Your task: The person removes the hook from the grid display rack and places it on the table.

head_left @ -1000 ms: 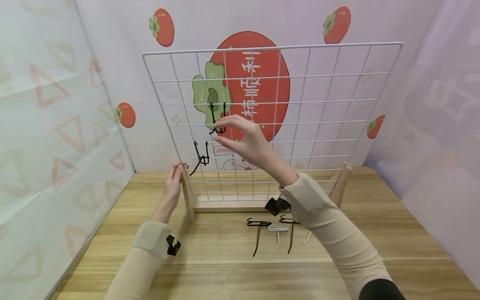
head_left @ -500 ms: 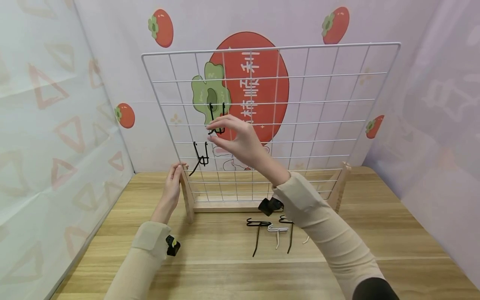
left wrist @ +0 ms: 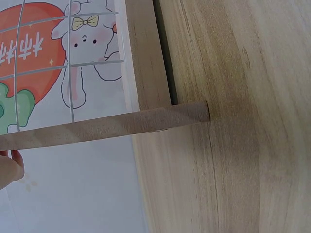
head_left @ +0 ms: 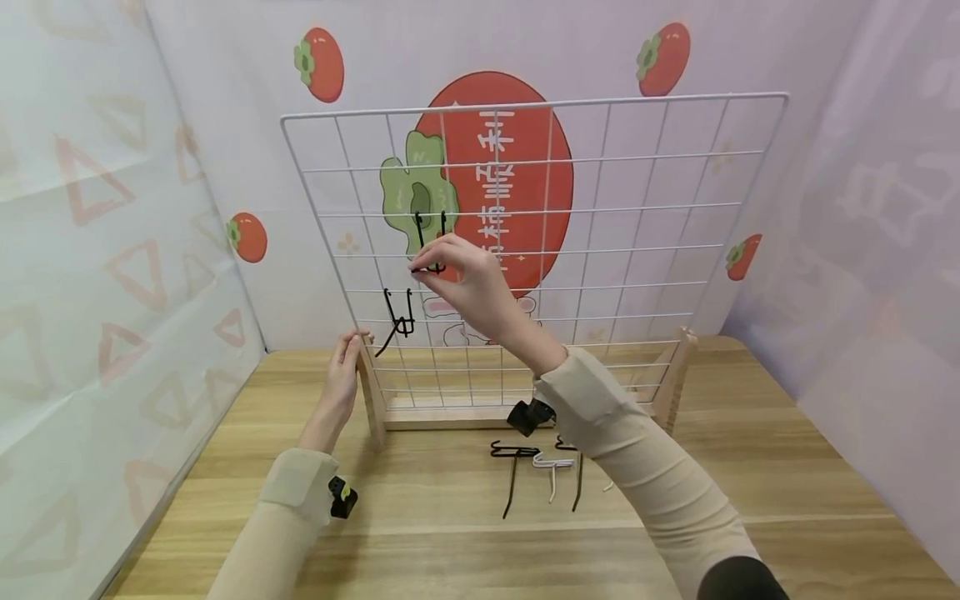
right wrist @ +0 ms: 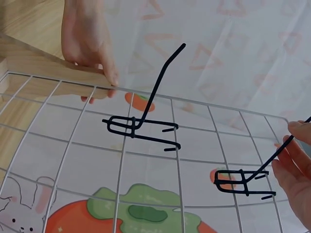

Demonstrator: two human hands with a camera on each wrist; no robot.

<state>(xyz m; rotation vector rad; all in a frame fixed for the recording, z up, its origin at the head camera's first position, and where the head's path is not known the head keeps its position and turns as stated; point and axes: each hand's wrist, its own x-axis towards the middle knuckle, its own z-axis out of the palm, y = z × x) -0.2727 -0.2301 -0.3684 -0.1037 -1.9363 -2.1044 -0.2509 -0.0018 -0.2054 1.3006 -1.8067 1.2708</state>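
Note:
A white wire grid panel (head_left: 637,101) stands upright in a wooden stand. My left hand (head_left: 342,379) grips the top of the stand's left post (head_left: 371,400); in the left wrist view only its fingertips (left wrist: 12,167) show beside the post. Two black wire hooks hang on the grid's left side. With thumb and fingers, my right hand (head_left: 480,287) pinches the prong of the upper hook (right wrist: 243,182), whose two top ends sit over a grid wire. The lower hook (right wrist: 143,127) hangs untouched, its prong sticking out. From the head, my right hand partly covers the upper hook.
Before the stand, on the wooden table (head_left: 420,533), lie a black hook (head_left: 513,452), a white hook (head_left: 552,463) and another black hook (head_left: 579,483). A further white piece (head_left: 608,487) is mostly hidden by my right sleeve. A printed cloth backdrop surrounds the table.
My right hand has moved slightly left, and its parted thumb and fingers have closed on the upper hook's prong. The left hand has kept its grip on the post.

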